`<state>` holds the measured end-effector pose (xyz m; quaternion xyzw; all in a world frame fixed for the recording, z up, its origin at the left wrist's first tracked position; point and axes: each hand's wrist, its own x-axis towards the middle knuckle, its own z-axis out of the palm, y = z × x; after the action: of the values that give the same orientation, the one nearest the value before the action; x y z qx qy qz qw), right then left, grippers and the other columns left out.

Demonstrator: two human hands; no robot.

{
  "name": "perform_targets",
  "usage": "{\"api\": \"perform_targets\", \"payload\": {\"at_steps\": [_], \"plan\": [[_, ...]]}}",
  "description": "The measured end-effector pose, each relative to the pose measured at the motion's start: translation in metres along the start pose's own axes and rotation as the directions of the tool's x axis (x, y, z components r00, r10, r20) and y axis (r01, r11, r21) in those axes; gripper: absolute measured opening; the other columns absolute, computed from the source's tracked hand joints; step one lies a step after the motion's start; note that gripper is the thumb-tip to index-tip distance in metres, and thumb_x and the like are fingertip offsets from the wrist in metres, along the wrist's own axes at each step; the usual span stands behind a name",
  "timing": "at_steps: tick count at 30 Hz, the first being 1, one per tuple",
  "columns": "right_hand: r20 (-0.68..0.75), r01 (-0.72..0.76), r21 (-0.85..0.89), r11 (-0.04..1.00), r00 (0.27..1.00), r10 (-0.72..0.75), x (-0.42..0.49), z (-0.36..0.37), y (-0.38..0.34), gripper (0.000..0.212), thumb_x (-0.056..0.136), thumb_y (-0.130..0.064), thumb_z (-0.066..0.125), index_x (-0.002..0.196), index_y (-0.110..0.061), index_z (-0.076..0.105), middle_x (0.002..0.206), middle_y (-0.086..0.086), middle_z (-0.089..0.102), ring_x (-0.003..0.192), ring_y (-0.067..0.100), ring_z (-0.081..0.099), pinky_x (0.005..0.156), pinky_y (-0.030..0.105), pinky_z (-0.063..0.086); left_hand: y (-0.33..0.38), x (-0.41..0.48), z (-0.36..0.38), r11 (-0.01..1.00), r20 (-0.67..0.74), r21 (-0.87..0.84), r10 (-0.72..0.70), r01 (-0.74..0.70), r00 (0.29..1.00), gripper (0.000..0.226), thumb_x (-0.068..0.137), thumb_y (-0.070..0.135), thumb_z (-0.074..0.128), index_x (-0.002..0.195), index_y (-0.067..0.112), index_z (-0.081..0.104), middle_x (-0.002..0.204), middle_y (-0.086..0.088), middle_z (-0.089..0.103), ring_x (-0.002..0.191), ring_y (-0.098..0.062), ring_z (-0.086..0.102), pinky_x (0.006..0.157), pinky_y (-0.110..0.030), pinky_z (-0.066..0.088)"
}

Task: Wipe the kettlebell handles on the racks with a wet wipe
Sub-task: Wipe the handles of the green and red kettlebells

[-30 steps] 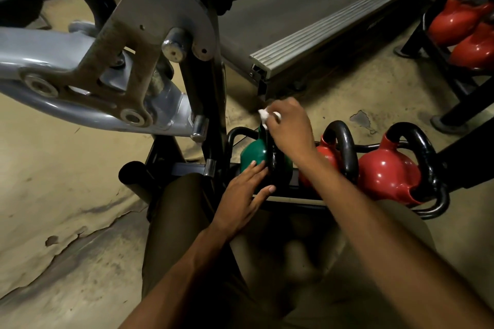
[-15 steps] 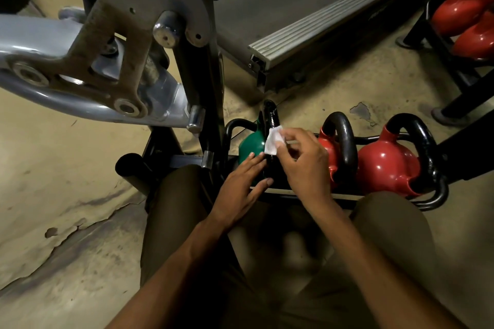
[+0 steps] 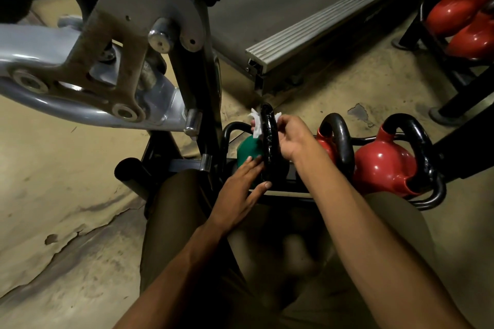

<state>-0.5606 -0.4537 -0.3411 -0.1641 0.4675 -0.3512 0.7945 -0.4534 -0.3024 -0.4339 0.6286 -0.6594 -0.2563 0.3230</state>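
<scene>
Black glossy handle [image 3: 268,141], white wet wipe [image 3: 256,124] wrapped around it.

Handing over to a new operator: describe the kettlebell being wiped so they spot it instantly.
Below the near corner of the treadmill sits a low black rack. Its leftmost kettlebell is the one: green body beside two red kettlebells, white wipe round its black handle.

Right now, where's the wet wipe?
Head view, centre: wet wipe wraps the top of the green kettlebell's black handle, pinched by the right hand.
</scene>
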Motion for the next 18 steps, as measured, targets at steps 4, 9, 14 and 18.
{"api": "perform_targets", "payload": {"at_steps": [4, 9, 14, 18], "plan": [[-0.08, 0.155, -0.17, 0.973, 0.982, -0.17, 0.003, -0.022, 0.022, 0.029, 0.095, -0.013, 0.053, 0.109, 0.005, 0.07, 0.104, 0.024, 0.074, 0.097, 0.037, 0.072, 0.085, 0.042, 0.058, -0.003, 0.0, 0.001, 1.0, 0.019, 0.011, 0.001, -0.001, 1.0, 0.064, 0.101, 0.053, 0.047, 0.157, 0.024, 0.039, 0.161, 0.019, 0.024, 0.154, 0.003, 0.013, 0.119, -0.011, 0.009], [0.091, 0.505, -0.76, 0.409, 0.706, -0.702, 0.007, -0.003, 0.005, 0.014, 0.095, -0.021, 0.066, 0.104, -0.017, 0.076, 0.099, 0.0, 0.072, 0.091, 0.016, 0.068, 0.081, 0.033, 0.056, -0.007, 0.0, -0.001, 1.0, 0.028, 0.006, 0.016, -0.016, 0.999, 0.062, 0.102, 0.049, 0.051, 0.157, 0.022, 0.04, 0.161, 0.02, 0.025, 0.155, 0.001, 0.014, 0.123, -0.023, 0.016], [0.493, 0.478, -0.842, -0.249, 0.497, -0.713, -0.018, -0.009, 0.029, 0.022, 0.099, -0.018, 0.06, 0.117, -0.013, 0.072, 0.114, 0.005, 0.057, 0.099, 0.014, 0.059, 0.075, 0.016, 0.048, -0.009, 0.001, -0.001, 1.0, 0.019, 0.004, 0.022, -0.022, 1.0, 0.063, 0.101, 0.052, 0.048, 0.156, 0.022, 0.042, 0.161, 0.02, 0.027, 0.154, 0.005, 0.013, 0.123, -0.02, 0.015], [0.353, 0.564, -0.825, -0.041, 0.457, -0.816, -0.061, -0.046, 0.07, 0.024, 0.099, -0.013, 0.064, 0.122, -0.014, 0.071, 0.119, 0.001, 0.063, 0.104, 0.005, 0.06, 0.081, 0.008, 0.049, -0.009, 0.002, 0.0, 1.0, 0.01, -0.015, 0.017, -0.016, 1.0, 0.061, 0.1, 0.051, 0.05, 0.155, 0.026, 0.043, 0.161, 0.021, 0.028, 0.154, 0.005, 0.015, 0.12, -0.015, 0.014]]}}
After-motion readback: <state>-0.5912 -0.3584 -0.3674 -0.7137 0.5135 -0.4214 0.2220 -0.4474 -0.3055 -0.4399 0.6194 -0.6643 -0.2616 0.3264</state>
